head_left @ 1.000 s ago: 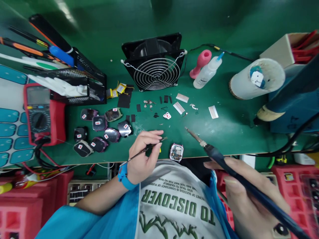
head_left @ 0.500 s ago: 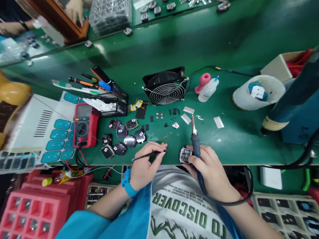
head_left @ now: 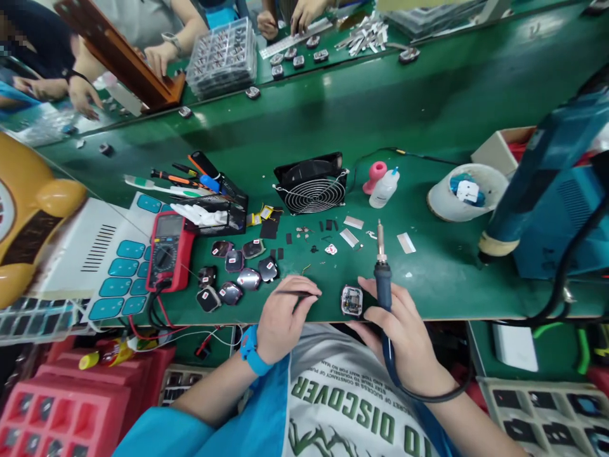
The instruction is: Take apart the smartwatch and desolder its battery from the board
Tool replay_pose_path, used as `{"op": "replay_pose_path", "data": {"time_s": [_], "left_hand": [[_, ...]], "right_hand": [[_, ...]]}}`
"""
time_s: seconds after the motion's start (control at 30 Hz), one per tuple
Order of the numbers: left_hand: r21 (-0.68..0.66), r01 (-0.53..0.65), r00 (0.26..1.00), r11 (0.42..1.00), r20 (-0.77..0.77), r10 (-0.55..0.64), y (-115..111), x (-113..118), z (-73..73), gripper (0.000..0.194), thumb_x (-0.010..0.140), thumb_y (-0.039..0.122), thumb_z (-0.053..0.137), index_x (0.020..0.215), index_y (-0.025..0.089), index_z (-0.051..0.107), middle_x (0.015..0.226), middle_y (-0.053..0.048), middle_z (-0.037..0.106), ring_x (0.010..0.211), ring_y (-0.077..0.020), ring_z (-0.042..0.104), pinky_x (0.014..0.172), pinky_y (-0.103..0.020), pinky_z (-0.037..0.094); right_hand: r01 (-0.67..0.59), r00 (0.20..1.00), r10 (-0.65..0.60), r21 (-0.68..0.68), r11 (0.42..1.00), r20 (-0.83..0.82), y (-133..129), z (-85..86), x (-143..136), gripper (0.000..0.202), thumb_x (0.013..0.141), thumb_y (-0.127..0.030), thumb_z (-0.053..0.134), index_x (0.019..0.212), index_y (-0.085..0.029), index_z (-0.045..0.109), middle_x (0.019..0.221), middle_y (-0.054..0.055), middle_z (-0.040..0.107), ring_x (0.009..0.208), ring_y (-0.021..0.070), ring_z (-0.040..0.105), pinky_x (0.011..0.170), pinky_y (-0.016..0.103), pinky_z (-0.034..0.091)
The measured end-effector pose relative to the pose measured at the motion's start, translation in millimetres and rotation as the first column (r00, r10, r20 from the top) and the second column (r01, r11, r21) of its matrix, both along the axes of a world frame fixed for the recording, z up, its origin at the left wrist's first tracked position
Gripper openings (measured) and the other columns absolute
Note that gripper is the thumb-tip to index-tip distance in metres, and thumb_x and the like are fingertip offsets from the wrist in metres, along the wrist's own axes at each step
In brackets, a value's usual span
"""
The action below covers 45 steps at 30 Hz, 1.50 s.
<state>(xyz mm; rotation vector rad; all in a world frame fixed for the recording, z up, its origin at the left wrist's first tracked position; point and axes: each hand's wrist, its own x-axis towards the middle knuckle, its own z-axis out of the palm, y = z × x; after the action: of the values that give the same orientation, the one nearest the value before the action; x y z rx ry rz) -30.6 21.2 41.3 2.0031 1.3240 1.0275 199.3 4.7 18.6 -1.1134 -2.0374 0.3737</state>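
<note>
green bench edge (head_left: 451,304), small open watch body (head_left: 352,300) lying on it right in front of me. my right hand (head_left: 399,330) is closed round a soldering iron (head_left: 382,279), tip pointing away, fingers just beside the watch body. my left hand (head_left: 285,314) pinches tweezers (head_left: 297,293) left of it. watch cases (head_left: 238,270) and a red multimeter (head_left: 167,251) further left, black fan (head_left: 311,184) behind.

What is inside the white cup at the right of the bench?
The white cup lies tipped toward the camera; a blue piece and a small white block show inside. Anything deeper is hidden.
</note>
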Motion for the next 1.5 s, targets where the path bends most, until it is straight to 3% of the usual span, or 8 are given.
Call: {"op": "replay_pose_path", "data": {"time_s": [0.2,0.43,0.63,0.8,0.93,1.13,1.3,1.5], "left_hand": [[0.093,0.19,0.942,0.977,-0.299,-0.155,1.6,5.4,-4.0,0.016,0.104,0.029,0.056,0.102,0.023,0.07,0.081,-0.003,0.061,0.084,-0.0217,0.054,0.074,-0.035,0.049],[0.125,0.272,0.911,0.954,-0.352,-0.214,5.8,7.3,-6.1,0.019,0.104,0.032,0.056,0.1,0.021,0.07,0.082,-0.004,0.062,0.084,-0.0217,0.054,0.076,-0.035,0.044],[0.113,0.321,0.901,0.94,-0.341,-0.267,3.3,11.5,-3.7,0.015,0.104,0.028,0.057,0.099,0.022,0.07,0.081,-0.003,0.062,0.085,-0.0216,0.054,0.078,-0.036,0.044],[0.055,0.308,0.896,0.95,-0.351,-0.27,0.6,10.1,2.4,0.017,0.104,0.027,0.055,0.104,0.022,0.071,0.086,-0.004,0.064,0.082,-0.0194,0.054,0.073,-0.033,0.045],[-0.014,0.208,0.952,0.978,-0.226,-0.206,2.4,-1.6,5.7,0.017,0.104,0.022,0.055,0.104,0.019,0.072,0.082,-0.003,0.061,0.075,-0.016,0.058,0.066,-0.027,0.049],[-0.221,0.025,0.996,0.975,0.087,-0.006,6.7,-8.1,3.5,0.008,0.093,0.018,0.069,0.087,0.02,0.074,0.086,-0.003,0.074,0.08,-0.0167,0.071,0.072,-0.025,0.059],[-0.459,0.086,0.956,0.884,0.287,0.056,1.7,4.1,1.8,0.008,0.094,0.017,0.066,0.089,0.02,0.072,0.092,-0.005,0.077,0.089,-0.0186,0.075,0.078,-0.027,0.065],[-0.53,0.157,0.919,0.833,0.387,0.073,-6.2,9.3,-3.1,0.006,0.095,0.021,0.067,0.091,0.018,0.07,0.097,-0.008,0.076,0.098,-0.0217,0.077,0.086,-0.032,0.066]], "right_hand": [[0.043,0.996,-0.046,-0.036,0.998,-0.08,-13.7,-1.6,6.1,0.019,0.089,-0.013,0.072,0.097,-0.025,0.06,0.13,0.012,0.069,0.116,0.0275,0.069,0.094,0.047,0.06],[0.089,0.975,-0.113,-0.131,0.987,-0.192,-22.4,0.6,8.9,0.028,0.086,-0.004,0.069,0.104,-0.026,0.068,0.108,0.004,0.075,0.09,0.0179,0.075,0.075,0.027,0.063],[-0.095,0.991,0.091,-0.038,0.995,-0.102,-18.2,9.6,9.7,0.016,0.093,-0.005,0.06,0.092,-0.02,0.065,0.095,0.008,0.074,0.081,0.0178,0.069,0.069,0.029,0.059],[-0.058,0.99,0.058,0.005,0.998,-0.131,-18.9,13.0,8.7,0.013,0.093,-0.007,0.062,0.094,-0.02,0.063,0.097,0.007,0.076,0.083,0.0178,0.073,0.074,0.03,0.063],[0.099,0.987,-0.097,0.006,0.995,-0.131,-15.3,12.4,12.4,0.021,0.088,-0.01,0.073,0.092,-0.022,0.057,0.107,0.012,0.078,0.092,0.0212,0.077,0.08,0.034,0.065],[0.033,0.998,-0.037,-0.073,0.997,-0.048,-8.7,2.0,11.8,0.023,0.088,-0.008,0.071,0.093,-0.023,0.054,0.116,0.016,0.075,0.096,0.0246,0.072,0.08,0.042,0.063],[0.063,0.998,-0.063,-0.069,0.996,0.003,-12.1,-3.8,10.9,0.022,0.089,-0.007,0.069,0.092,-0.022,0.053,0.113,0.017,0.075,0.093,0.0258,0.069,0.076,0.044,0.06],[0.078,0.997,-0.077,-0.077,0.994,0.023,-11.0,-4.9,9.9,0.024,0.087,-0.003,0.067,0.091,-0.022,0.053,0.105,0.013,0.075,0.094,0.026,0.067,0.078,0.045,0.058]]}}
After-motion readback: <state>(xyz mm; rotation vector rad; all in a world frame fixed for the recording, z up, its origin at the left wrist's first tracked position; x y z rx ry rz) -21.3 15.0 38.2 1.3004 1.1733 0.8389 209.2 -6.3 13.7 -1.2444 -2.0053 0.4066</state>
